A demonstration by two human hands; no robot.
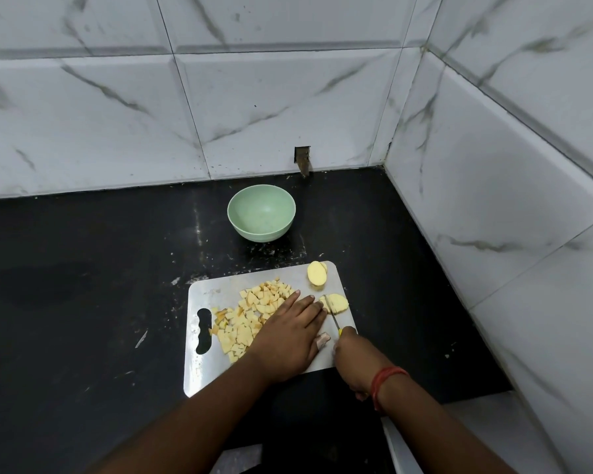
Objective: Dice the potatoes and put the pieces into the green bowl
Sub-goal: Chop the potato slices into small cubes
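A steel cutting board [220, 292] lies on the black counter. A heap of diced potato pieces [250, 313] covers its left and middle. My left hand [290, 336] lies flat on the board with straight fingers, fingertips touching a stack of potato slices [338, 302] at the right edge. My right hand [351, 357] grips a yellow-handled knife [334, 318], whose blade stands in those slices. Another peeled potato piece [316, 273] sits at the board's far right corner. The green bowl [261, 212] stands behind the board and holds nothing.
White marbled tile walls [288, 107] close the counter at the back and on the right. A small hole in the tile [302, 159] shows behind the bowl. The black counter [83, 285] stretches to the left.
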